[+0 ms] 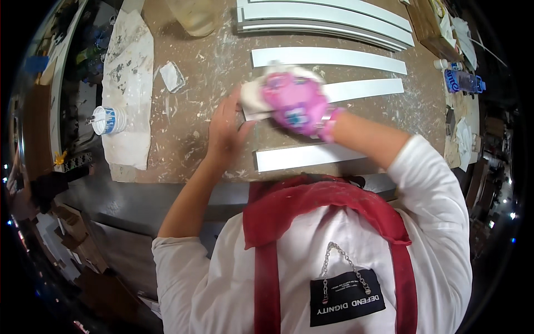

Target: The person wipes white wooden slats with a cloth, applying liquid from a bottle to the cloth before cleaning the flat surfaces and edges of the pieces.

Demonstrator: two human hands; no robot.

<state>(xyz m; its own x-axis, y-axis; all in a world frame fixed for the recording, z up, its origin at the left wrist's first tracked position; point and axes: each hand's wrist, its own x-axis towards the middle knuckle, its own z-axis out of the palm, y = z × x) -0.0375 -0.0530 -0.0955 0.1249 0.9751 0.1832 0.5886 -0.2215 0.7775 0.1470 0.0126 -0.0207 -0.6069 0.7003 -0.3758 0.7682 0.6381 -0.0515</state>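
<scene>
The left hand (223, 131) is spread, thumb apart from the fingers, at the left end of the middle strip (364, 89); the pink-gloved right hand (296, 103) is over it with a cream cloth (254, 99) (blur hides the fingers, so I cannot tell their grip); for what looks like rubbing, steady that end and stroke lengthwise with even pressure. The white piece lies on the worktable (186, 119) between a farther strip (328, 57) and a nearer strip (303, 158); its long axis runs left to right, right end angled slightly away from the person.
</scene>
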